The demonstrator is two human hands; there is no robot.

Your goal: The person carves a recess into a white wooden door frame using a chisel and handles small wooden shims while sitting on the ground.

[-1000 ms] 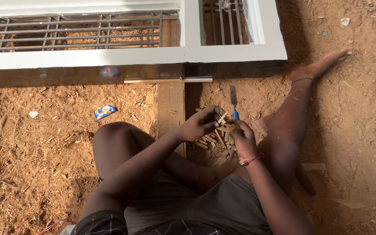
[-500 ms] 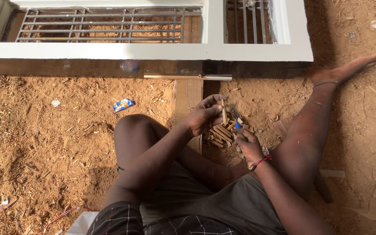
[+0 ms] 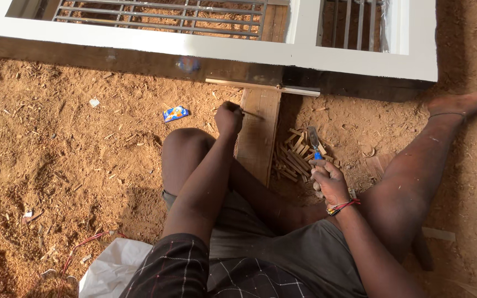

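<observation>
A: What is the ground here?

B: It is bare reddish-brown earth (image 3: 45, 165) covered with sawdust and small wood chips. It seems to be outdoors, in strong sun with hard shadows. The person sits on this ground with legs spread.

A: And the largest thing?

B: A white-painted wooden frame (image 3: 238, 52) with metal bars lies across the top, from 10 o'clock to 2 o'clock. Its lower edge is dark. Below it, at 12 o'clock from the person, a flat wooden plank (image 3: 260, 132) runs from the frame toward the body.

A: What are the hands doing?

B: The left hand (image 3: 229, 117) is closed like a fist over the left edge of the plank, pinching a thin small stick (image 3: 252, 115) that points to 3 o'clock. The right hand (image 3: 328, 182) is closed around the handle of a chisel (image 3: 314, 142); the blade points to 12 o'clock, over a pile of short wooden pieces (image 3: 293, 157) just right of the plank.

A: Any packages?

B: A small crumpled wrapper (image 3: 175, 113), blue with some yellow, lies on the earth at 10 o'clock from the left hand. A white plastic bag (image 3: 109, 267) is at 7 o'clock, near the lower edge, with a thin red wire (image 3: 86, 243) beside it.
</observation>
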